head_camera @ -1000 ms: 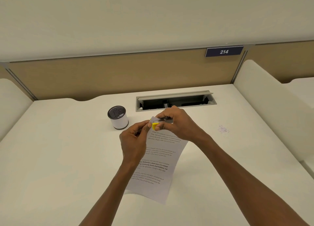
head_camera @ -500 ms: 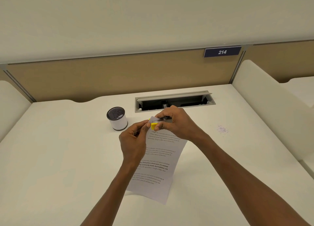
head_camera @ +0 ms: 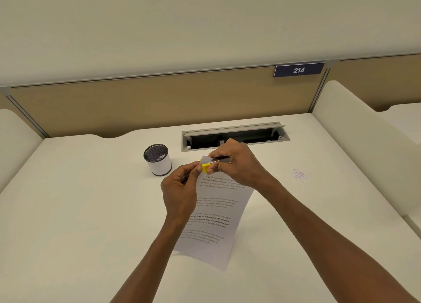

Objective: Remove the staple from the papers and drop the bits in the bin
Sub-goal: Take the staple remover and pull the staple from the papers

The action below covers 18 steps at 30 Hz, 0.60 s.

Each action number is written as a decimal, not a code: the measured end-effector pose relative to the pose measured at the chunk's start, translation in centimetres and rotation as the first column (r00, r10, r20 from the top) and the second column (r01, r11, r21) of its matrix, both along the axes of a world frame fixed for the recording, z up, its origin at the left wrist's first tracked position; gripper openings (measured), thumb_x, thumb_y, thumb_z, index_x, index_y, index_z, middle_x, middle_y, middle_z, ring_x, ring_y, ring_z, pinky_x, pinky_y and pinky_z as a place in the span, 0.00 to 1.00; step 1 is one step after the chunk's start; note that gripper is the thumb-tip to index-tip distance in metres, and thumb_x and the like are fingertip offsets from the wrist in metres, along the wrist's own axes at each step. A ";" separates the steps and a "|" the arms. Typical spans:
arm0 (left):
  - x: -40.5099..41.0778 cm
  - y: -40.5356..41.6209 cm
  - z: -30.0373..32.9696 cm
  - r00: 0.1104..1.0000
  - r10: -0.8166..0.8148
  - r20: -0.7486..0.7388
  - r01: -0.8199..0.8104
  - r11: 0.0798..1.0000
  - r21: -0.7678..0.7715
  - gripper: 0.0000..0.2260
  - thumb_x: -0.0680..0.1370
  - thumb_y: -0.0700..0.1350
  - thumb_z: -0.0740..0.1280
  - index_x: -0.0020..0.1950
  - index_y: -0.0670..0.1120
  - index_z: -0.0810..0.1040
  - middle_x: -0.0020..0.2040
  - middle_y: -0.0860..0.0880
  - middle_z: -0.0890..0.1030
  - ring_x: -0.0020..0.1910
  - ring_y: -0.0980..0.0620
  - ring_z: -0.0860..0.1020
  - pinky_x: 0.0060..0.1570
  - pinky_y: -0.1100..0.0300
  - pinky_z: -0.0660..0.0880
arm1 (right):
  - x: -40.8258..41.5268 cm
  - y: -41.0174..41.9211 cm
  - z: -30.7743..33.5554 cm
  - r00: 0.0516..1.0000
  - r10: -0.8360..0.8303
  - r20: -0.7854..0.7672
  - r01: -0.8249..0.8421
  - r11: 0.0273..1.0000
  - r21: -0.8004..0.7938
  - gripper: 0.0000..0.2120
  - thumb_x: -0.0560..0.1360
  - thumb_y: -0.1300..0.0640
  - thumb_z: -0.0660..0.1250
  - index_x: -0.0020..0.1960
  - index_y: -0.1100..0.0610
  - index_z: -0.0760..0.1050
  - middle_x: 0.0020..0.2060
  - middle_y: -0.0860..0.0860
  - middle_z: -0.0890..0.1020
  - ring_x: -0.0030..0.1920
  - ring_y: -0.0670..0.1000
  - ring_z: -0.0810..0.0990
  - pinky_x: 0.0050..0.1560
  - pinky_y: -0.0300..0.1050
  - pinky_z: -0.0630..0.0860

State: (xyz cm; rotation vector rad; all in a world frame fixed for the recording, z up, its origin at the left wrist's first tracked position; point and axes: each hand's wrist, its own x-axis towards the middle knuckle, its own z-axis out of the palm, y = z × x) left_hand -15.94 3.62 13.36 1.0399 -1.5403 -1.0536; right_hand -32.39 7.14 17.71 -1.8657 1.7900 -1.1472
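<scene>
Bin (head_camera: 158, 163) stands beside hand-held papers (head_camera: 214, 214), contents unclear.

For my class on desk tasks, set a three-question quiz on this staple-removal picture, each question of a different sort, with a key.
1. True or false: the small bin stands on the person's right of the papers.
2. Which hand grips the yellow staple remover? A) left hand B) right hand C) neither
3. Fill in: the sign on the partition reads ___.

Key: 1 false, it stands on the left, beyond the left hand. 2 B; the left hand pinches the papers' top corner. 3 214.
</scene>
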 end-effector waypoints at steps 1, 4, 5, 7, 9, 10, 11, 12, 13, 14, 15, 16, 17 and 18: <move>0.0 0.0 0.0 1.000 0.001 0.001 -0.001 1.000 0.003 0.06 0.78 0.45 0.71 0.54 0.51 0.83 0.44 0.59 0.83 0.42 0.66 0.82 0.37 0.72 0.76 | 0.0 -0.1 0.0 1.000 -0.001 0.002 0.001 1.000 -0.001 0.18 0.68 0.42 0.71 0.49 0.53 0.85 0.40 0.50 0.84 0.44 0.53 0.73 0.43 0.51 0.72; -0.1 -0.1 -0.1 1.000 0.001 0.013 -0.001 1.000 0.002 0.06 0.78 0.45 0.71 0.53 0.52 0.83 0.43 0.61 0.82 0.42 0.67 0.81 0.37 0.72 0.76 | -0.1 -0.1 -0.2 1.000 0.000 -0.003 0.000 1.000 -0.003 0.17 0.68 0.42 0.71 0.48 0.54 0.85 0.40 0.50 0.84 0.43 0.52 0.74 0.42 0.51 0.72; -0.1 -0.1 -0.1 1.000 0.001 0.018 -0.001 1.000 0.004 0.06 0.78 0.46 0.71 0.54 0.52 0.83 0.43 0.62 0.82 0.42 0.68 0.81 0.37 0.73 0.76 | -0.1 -0.1 -0.3 1.000 0.000 -0.005 -0.001 1.000 -0.003 0.17 0.68 0.42 0.71 0.48 0.54 0.85 0.40 0.50 0.84 0.43 0.53 0.74 0.43 0.51 0.72; -0.2 0.0 -0.1 1.000 -0.001 0.020 0.001 1.000 0.008 0.06 0.78 0.46 0.71 0.53 0.52 0.83 0.43 0.61 0.82 0.42 0.68 0.81 0.37 0.73 0.75 | -0.1 -0.1 -0.4 1.000 -0.002 -0.006 0.002 1.000 -0.003 0.17 0.68 0.42 0.71 0.48 0.54 0.85 0.41 0.50 0.84 0.44 0.53 0.74 0.43 0.51 0.72; -0.2 -0.1 -0.2 1.000 -0.001 0.024 0.001 1.000 0.008 0.05 0.78 0.46 0.71 0.53 0.53 0.83 0.43 0.60 0.83 0.42 0.67 0.81 0.37 0.73 0.76 | -0.2 -0.2 -0.5 1.000 -0.005 -0.008 0.005 1.000 -0.008 0.17 0.68 0.43 0.71 0.49 0.54 0.85 0.41 0.50 0.85 0.43 0.53 0.74 0.43 0.50 0.72; -0.2 -0.1 -0.2 1.000 -0.002 0.025 0.001 1.000 0.011 0.05 0.78 0.46 0.71 0.53 0.53 0.83 0.43 0.60 0.83 0.42 0.67 0.81 0.37 0.73 0.76 | -0.2 -0.2 -0.5 1.000 -0.006 -0.010 0.006 1.000 -0.013 0.17 0.68 0.43 0.71 0.49 0.55 0.85 0.41 0.50 0.85 0.43 0.53 0.74 0.42 0.50 0.72; -0.2 -0.1 -0.3 1.000 -0.003 0.022 0.003 1.000 0.016 0.05 0.78 0.46 0.71 0.52 0.54 0.83 0.43 0.59 0.83 0.42 0.66 0.82 0.37 0.72 0.76 | -0.3 -0.2 -0.6 1.000 -0.006 -0.012 0.005 1.000 -0.019 0.17 0.68 0.43 0.71 0.49 0.55 0.85 0.41 0.50 0.85 0.43 0.53 0.74 0.42 0.50 0.72; -0.2 -0.2 -0.3 1.000 -0.005 0.021 0.005 1.000 0.021 0.05 0.78 0.46 0.71 0.52 0.54 0.83 0.43 0.59 0.83 0.43 0.64 0.82 0.38 0.71 0.77 | -0.3 -0.3 -0.7 1.000 -0.005 -0.012 0.005 1.000 -0.025 0.17 0.68 0.43 0.71 0.49 0.55 0.85 0.41 0.50 0.85 0.43 0.53 0.74 0.42 0.49 0.71; -0.2 -0.2 -0.3 1.000 -0.006 0.020 0.006 1.000 0.027 0.05 0.78 0.46 0.71 0.52 0.54 0.83 0.44 0.59 0.84 0.43 0.62 0.83 0.38 0.71 0.77 | -0.3 -0.3 -0.8 1.000 -0.005 -0.014 0.004 1.000 -0.028 0.18 0.68 0.43 0.71 0.49 0.55 0.85 0.41 0.49 0.85 0.43 0.53 0.74 0.42 0.49 0.71; -0.2 -0.2 -0.3 1.000 -0.007 0.023 0.006 0.999 0.033 0.05 0.77 0.46 0.71 0.52 0.54 0.83 0.44 0.58 0.84 0.43 0.61 0.83 0.38 0.70 0.78 | -0.3 -0.3 -0.9 1.000 -0.008 -0.015 0.007 1.000 -0.027 0.18 0.68 0.43 0.71 0.49 0.55 0.85 0.41 0.49 0.85 0.43 0.53 0.74 0.42 0.48 0.71; -0.2 -0.2 -0.3 1.000 -0.008 0.024 0.007 0.999 0.036 0.05 0.77 0.46 0.71 0.52 0.54 0.83 0.44 0.58 0.84 0.43 0.61 0.83 0.38 0.70 0.78 | -0.3 -0.3 -1.0 1.000 -0.010 -0.017 0.010 1.000 -0.025 0.18 0.68 0.43 0.71 0.49 0.55 0.85 0.42 0.48 0.85 0.43 0.53 0.74 0.42 0.47 0.71; -0.2 -0.1 -0.3 1.000 -0.010 0.026 0.009 0.999 0.035 0.05 0.77 0.47 0.71 0.52 0.54 0.83 0.44 0.59 0.84 0.43 0.61 0.83 0.38 0.70 0.78 | -0.3 -0.3 -1.1 1.000 -0.014 -0.020 0.014 1.000 -0.019 0.18 0.68 0.42 0.70 0.49 0.55 0.85 0.42 0.48 0.85 0.43 0.52 0.74 0.41 0.46 0.71; -0.2 -0.1 -0.3 1.000 -0.013 0.026 0.012 0.999 0.035 0.05 0.77 0.47 0.71 0.52 0.54 0.83 0.44 0.59 0.84 0.43 0.62 0.83 0.38 0.70 0.77 | -0.3 -0.4 -1.2 1.000 -0.017 -0.022 0.017 1.000 -0.012 0.19 0.69 0.42 0.70 0.49 0.55 0.85 0.41 0.48 0.84 0.43 0.52 0.74 0.41 0.44 0.71; -0.2 -0.1 -0.4 0.999 -0.016 0.029 0.015 0.999 0.035 0.05 0.77 0.47 0.71 0.52 0.53 0.83 0.44 0.58 0.84 0.43 0.61 0.83 0.37 0.70 0.77 | -0.4 -0.4 -1.3 1.000 -0.022 -0.022 0.022 1.000 -0.003 0.19 0.69 0.42 0.70 0.49 0.55 0.85 0.41 0.47 0.83 0.43 0.51 0.74 0.41 0.42 0.71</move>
